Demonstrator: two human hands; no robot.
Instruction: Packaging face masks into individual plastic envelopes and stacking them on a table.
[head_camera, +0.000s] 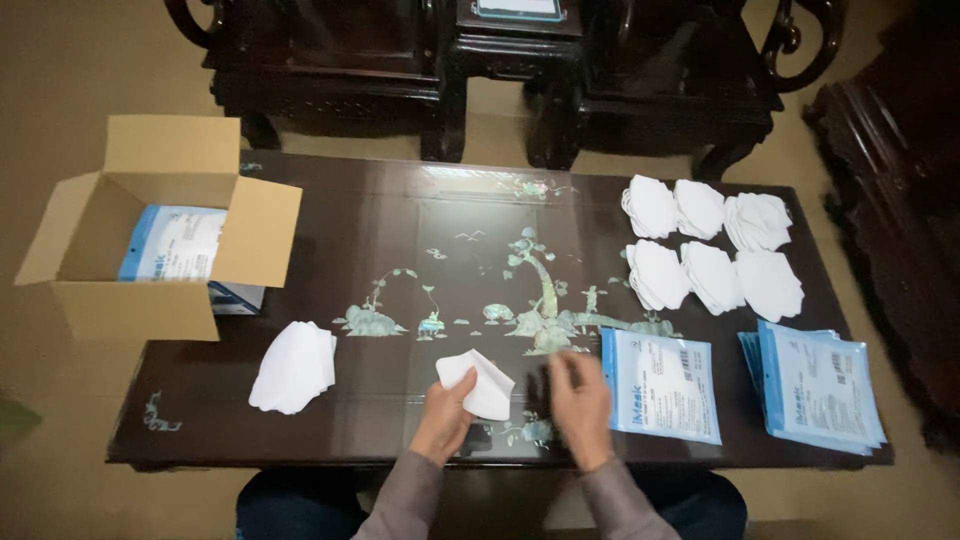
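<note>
Head view. The left hand (443, 412) pinches the near edge of a folded white fabric face mask (478, 382), which rests on the dark lacquered worktop (400, 230) with pale inlaid tree and bird motifs, near its front edge. The right hand (578, 402), motion-blurred, hovers just right of the mask with fingers loosely curled; whether it grips anything cannot be told. Left of the hands lies a small stack of flat white masks (295, 366). An open brown cardboard box (150, 240) holding a blue-edged white packet stands at the worktop's left end. Just right of the right hand lies a single blue-bordered white pouch (662, 385); further right, a pile of similar pouches (815, 385). Six stacks of white masks (710, 245) occupy the far right.
</note>
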